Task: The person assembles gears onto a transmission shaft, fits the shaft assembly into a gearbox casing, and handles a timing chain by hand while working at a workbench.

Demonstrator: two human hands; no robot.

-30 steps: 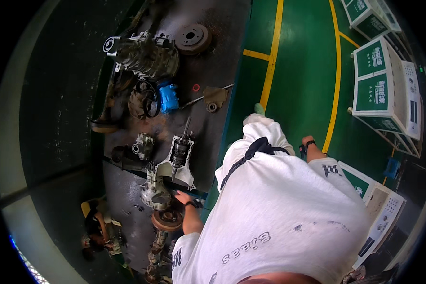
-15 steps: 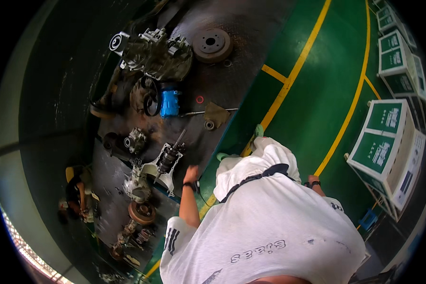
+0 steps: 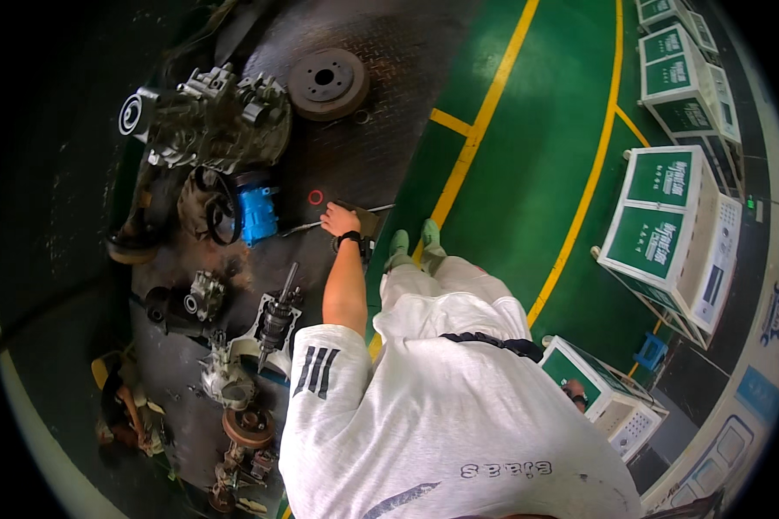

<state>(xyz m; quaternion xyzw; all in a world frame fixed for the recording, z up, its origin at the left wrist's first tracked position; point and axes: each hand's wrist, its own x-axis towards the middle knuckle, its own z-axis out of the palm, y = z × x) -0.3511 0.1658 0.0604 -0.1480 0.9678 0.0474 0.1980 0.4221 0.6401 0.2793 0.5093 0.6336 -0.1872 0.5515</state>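
Brown cloth (image 3: 370, 223) and metal rod (image 3: 303, 227) now beside left hand (image 3: 341, 220), shifted up from gears (image 3: 276, 324); fingers loosely curled, grip unclear; right hand (image 3: 571, 387): can't tell.

White T-shirt (image 3: 459, 415), black sleeve stripes (image 3: 316, 372), dark waist tie (image 3: 498, 342), pale trousers (image 3: 450, 278), green shoes (image 3: 398, 244), black wristband (image 3: 350, 236)

Green-and-white cabinets (image 3: 653, 208) stand on a green floor (image 3: 545, 156) with yellow lines (image 3: 473, 131).

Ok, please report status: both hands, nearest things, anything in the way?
Left grip at the metal rod, contact unclear. Right grip out at the right side, hold unclear. Red ring close to left grip, not between it and rod.
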